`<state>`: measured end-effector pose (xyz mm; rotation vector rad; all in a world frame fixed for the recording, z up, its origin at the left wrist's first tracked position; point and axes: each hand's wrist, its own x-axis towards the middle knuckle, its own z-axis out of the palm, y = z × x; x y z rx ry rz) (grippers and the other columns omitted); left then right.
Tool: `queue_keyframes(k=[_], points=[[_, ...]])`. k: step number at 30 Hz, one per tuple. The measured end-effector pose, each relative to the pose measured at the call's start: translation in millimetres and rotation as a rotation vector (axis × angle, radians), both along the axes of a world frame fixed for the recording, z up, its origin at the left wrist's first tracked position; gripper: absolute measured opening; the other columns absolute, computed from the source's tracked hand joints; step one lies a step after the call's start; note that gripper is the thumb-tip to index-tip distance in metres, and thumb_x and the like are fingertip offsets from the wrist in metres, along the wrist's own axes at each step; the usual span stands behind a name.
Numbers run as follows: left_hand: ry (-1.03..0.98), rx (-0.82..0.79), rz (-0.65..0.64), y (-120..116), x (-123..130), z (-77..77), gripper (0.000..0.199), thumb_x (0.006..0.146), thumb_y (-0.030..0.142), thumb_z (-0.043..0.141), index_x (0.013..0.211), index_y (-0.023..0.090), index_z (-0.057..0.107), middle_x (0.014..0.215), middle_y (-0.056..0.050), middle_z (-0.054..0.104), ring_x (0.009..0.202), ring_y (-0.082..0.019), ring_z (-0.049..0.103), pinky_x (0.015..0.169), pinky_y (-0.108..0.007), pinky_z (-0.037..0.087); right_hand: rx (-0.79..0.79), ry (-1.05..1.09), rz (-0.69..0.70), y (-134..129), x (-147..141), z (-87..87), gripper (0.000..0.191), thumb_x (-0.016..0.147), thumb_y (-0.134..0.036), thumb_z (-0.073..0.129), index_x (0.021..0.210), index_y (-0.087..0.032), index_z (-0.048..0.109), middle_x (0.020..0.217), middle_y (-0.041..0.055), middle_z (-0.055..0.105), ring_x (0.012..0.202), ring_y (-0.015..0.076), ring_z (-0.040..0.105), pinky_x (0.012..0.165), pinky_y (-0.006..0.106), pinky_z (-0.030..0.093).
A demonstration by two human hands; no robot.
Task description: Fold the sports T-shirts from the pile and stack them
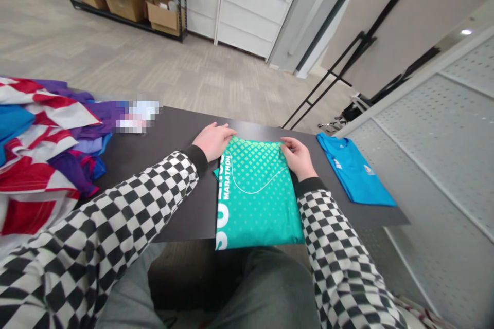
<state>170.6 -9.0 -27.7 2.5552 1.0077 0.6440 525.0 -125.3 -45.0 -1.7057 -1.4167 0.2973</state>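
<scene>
A green T-shirt (262, 205) with white "MARATHON" lettering lies folded into a rough rectangle on the dark table (185, 180). Its near edge reaches the table's front edge. At the far left corner of the cloth, my left hand (214, 140) has its fingertips closed on the fabric. My right hand (298, 157) pinches the far right corner between thumb and fingers. A thin white curved line runs across the upper part of the green cloth. To the right of my right hand, a folded blue T-shirt (357, 169) lies flat, apart from the green one.
A heap of loose clothes, red-and-white checked (34, 164) and purple (77, 164), covers the table's left end. A grey perforated panel (436, 128) stands on the right. Across the floor, a black shelf rack (181, 0) holds cardboard boxes (123, 2).
</scene>
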Motion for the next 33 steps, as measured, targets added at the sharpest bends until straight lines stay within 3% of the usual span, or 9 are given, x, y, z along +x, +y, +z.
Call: queue_keyframes(k=[3,10,17,20,24,26,28,30,33], points=[[-0.006,-0.001,0.011,3,1,-1.7,0.046,0.113,0.022,0.044,0.144,0.021,0.079,0.151,-0.009,0.078,0.158,-0.028,0.060,0.142,-0.056,0.030,0.034,-0.013,-0.018,-1,-2,3.9,0.047,0.096,-0.052,0.070,0.128,-0.021,0.082,0.101,0.0069,0.077,0.086,0.0216,0.069,0.083,0.038,0.061],[0.104,-0.016,0.084,7,4,-4.3,0.047,0.112,0.022,0.047,0.148,0.018,0.077,0.155,-0.013,0.075,0.161,-0.034,0.056,0.141,-0.060,0.032,-0.043,-0.143,-0.054,5,-3,1.4,0.044,0.091,-0.048,0.075,0.122,-0.018,0.083,0.096,0.0088,0.080,0.089,0.0259,0.072,0.095,0.045,0.062],[-0.139,0.076,0.119,-9,-9,1.6,0.050,0.108,0.029,0.052,0.151,0.012,0.073,0.154,-0.015,0.075,0.158,-0.037,0.058,0.136,-0.059,0.042,0.138,-0.079,-0.204,-7,-11,8.6,0.047,0.097,-0.054,0.068,0.118,-0.014,0.081,0.107,0.0160,0.082,0.097,0.0286,0.075,0.101,0.047,0.061],[-0.270,0.181,-0.032,-51,-36,6.1,0.041,0.106,0.026,0.054,0.136,0.014,0.079,0.140,-0.015,0.081,0.143,-0.033,0.070,0.128,-0.054,0.051,0.223,-0.052,-0.220,-49,-18,18.6,0.049,0.099,-0.055,0.067,0.121,-0.014,0.080,0.111,0.0163,0.082,0.101,0.0288,0.076,0.101,0.047,0.062],[-0.350,0.271,-0.260,-149,-86,8.6,0.027,0.107,0.020,0.056,0.119,0.019,0.080,0.116,-0.012,0.085,0.113,-0.027,0.079,0.107,-0.047,0.062,0.225,-0.166,-0.112,-153,-39,32.0,0.035,0.106,-0.051,0.066,0.120,-0.023,0.082,0.120,0.0134,0.083,0.113,0.0307,0.077,0.103,0.049,0.062],[-0.328,0.281,-0.372,-199,-103,3.9,0.025,0.107,0.017,0.060,0.124,0.022,0.078,0.121,-0.009,0.085,0.119,-0.025,0.077,0.109,-0.045,0.060,0.197,-0.271,0.032,-207,-53,33.9,0.027,0.111,-0.044,0.064,0.122,-0.027,0.082,0.125,0.0117,0.083,0.120,0.0304,0.077,0.110,0.050,0.060],[-0.263,0.274,-0.382,-237,-109,-4.5,0.028,0.107,0.022,0.065,0.133,0.023,0.075,0.130,-0.010,0.083,0.127,-0.026,0.075,0.112,-0.046,0.058,0.118,-0.406,0.212,-247,-68,30.8,0.031,0.109,-0.042,0.071,0.136,-0.029,0.079,0.143,0.0118,0.079,0.135,0.0321,0.073,0.118,0.053,0.057],[-0.151,0.296,-0.360,-259,-105,-14.4,0.035,0.107,0.030,0.071,0.141,0.023,0.073,0.139,-0.012,0.080,0.132,-0.029,0.073,0.112,-0.049,0.058,0.030,-0.558,0.336,-269,-79,23.0,0.045,0.106,-0.041,0.078,0.149,-0.031,0.073,0.158,0.0124,0.071,0.148,0.0350,0.066,0.122,0.057,0.054],[-0.030,0.353,-0.289,-266,-94,-26.8,0.034,0.107,0.026,0.070,0.140,0.024,0.074,0.140,-0.013,0.078,0.127,-0.030,0.073,0.108,-0.050,0.058,-0.015,-0.725,0.344,-275,-83,6.9,0.050,0.108,-0.032,0.074,0.157,-0.030,0.068,0.164,0.0133,0.067,0.153,0.0352,0.062,0.121,0.059,0.054]])
